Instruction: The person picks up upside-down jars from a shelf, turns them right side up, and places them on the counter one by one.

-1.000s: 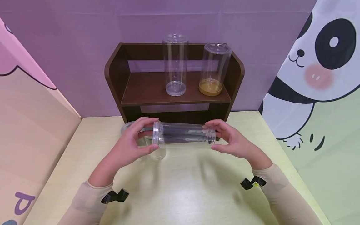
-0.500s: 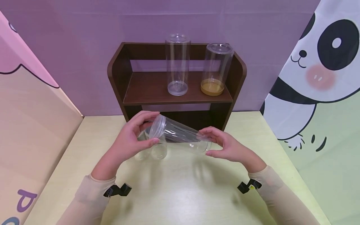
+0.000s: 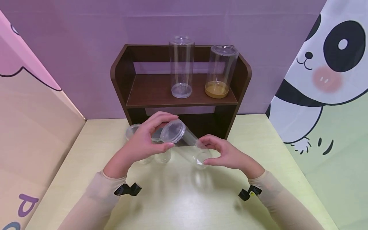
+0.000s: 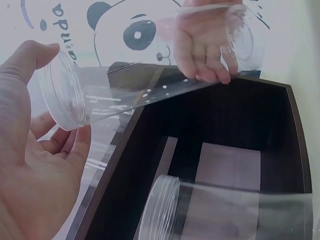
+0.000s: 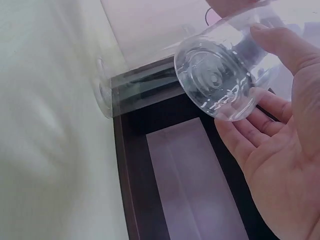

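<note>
A clear plastic jar with a clear lid is held between both hands above the table, tilted with the lid end higher. My left hand grips the lid, thumb and fingers on opposite sides of its rim. At the lower end, my right hand holds the jar around its base. Through the clear wall, the right fingers show in the left wrist view. Two more clear jars stand on the table behind my left hand, which partly hides them; one has its lid visible.
A dark brown two-tier shelf stands at the back of the pale table. On its upper board stand a tall clear jar and a jar with a gold lid, both lid down. Patterned cloth walls enclose the sides.
The held jar has gone from nearly level to steeply tilted, its base swinging down and toward me. The left hand has moved right and the right hand has moved left and lower.
</note>
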Demonstrator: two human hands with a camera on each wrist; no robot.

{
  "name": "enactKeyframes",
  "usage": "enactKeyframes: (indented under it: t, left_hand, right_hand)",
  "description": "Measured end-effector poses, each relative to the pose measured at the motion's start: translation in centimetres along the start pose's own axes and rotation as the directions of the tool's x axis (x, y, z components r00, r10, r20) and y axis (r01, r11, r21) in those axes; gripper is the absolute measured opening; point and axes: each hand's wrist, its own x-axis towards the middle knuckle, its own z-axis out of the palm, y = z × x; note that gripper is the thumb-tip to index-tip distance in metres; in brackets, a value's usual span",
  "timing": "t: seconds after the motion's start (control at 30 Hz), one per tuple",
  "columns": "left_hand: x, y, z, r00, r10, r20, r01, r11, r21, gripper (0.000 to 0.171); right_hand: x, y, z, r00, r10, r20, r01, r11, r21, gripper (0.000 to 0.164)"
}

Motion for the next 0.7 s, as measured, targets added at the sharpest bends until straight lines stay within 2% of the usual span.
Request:
enactKeyframes:
  t: [0.47,0.7]
  left_hand:
    - [2.1,-0.4,2.2,0.994,0.055,0.092,-0.053,0.998,-0.031,0.071]
    - [2.7,-0.5,3.0,0.991,0.067,0.119,-0.058,0.995,-0.08,0.07]
  right_hand:
    - [0.5,1.6,2.5,1.0,-0.009,-0.003,0.009,0.999,0.05,0.066]
    - [0.5,1.9,3.8,0.998,0.039,-0.052,-0.033,0.994,0.104,0.08]
